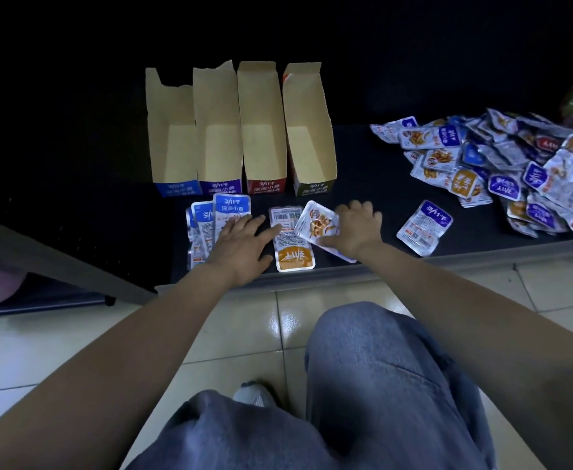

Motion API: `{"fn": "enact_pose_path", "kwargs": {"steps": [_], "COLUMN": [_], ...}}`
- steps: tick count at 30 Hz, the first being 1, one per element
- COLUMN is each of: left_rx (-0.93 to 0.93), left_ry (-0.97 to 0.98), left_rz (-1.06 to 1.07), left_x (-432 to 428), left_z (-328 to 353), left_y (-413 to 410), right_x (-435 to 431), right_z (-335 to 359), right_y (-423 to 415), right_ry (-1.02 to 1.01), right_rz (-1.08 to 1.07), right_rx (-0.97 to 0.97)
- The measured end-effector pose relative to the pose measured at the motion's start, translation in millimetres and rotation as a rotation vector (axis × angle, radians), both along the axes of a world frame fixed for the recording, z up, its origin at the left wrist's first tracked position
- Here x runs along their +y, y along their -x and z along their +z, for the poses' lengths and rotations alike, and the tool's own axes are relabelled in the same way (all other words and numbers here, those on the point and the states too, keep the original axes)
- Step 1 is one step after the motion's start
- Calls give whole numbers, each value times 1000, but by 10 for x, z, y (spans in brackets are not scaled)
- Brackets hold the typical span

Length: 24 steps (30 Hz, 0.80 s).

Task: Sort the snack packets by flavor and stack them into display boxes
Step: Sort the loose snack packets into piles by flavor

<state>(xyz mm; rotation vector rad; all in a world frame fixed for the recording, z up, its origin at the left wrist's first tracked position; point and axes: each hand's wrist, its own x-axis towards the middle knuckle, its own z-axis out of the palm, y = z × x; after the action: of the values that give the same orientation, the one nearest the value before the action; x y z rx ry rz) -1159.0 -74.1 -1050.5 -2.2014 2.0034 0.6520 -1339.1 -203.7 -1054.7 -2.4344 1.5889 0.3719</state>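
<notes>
Four tall open-topped brown cardboard display boxes stand side by side in the upper centre of the frame on a dark tabletop (363, 157). From left to right they are a blue-fronted box (171, 140), a purple-fronted box (219, 144), a red-fronted box (261, 140) and an olive-fronted box (312, 140). All four show bare cardboard inside.

Just below the blue and purple boxes lies a small overlapping stack of silver-and-blue foil snack packets (203, 218). The left hand (241, 242) rests on this stack with straight, spread fingers. One fingertip reaches the left edge of a silver-and-orange snack packet (293, 252), which lies printed back upward with its barcode showing, at centre frame below the red box.

The right hand (356, 228) grasps a silver packet with a fish picture (315, 222), fingers curled over it. This packet is tilted and overlaps the upper right corner of the orange packet.

To the right of that hand, apart from everything else, a single silver-and-purple packet (426, 225) lies flat. Further right and higher in the frame sits a large loose heap of mixed snack packets (502, 164), with blue, purple, orange and red labels jumbled together.

In the lower half of the frame are a pale tiled floor (231, 334), the person's grey trousers (380, 385) and a light shoe (254, 393).
</notes>
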Motion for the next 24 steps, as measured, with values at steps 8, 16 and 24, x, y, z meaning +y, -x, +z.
{"fn": "enact_pose_path", "kwargs": {"steps": [8, 16, 24], "left_rx": [-8, 70, -27], "left_ry": [176, 287, 227], "left_rz": [249, 326, 127], "left_x": [56, 300, 225], "left_z": [9, 49, -65], "left_y": [-197, -461, -363], "right_x": [-6, 380, 201], "right_z": [362, 189, 135], "right_y": [-292, -982, -593], "right_ry": [-698, -791, -237], "right_rz": [-311, -280, 119], "right_rx": [-880, -752, -617]}}
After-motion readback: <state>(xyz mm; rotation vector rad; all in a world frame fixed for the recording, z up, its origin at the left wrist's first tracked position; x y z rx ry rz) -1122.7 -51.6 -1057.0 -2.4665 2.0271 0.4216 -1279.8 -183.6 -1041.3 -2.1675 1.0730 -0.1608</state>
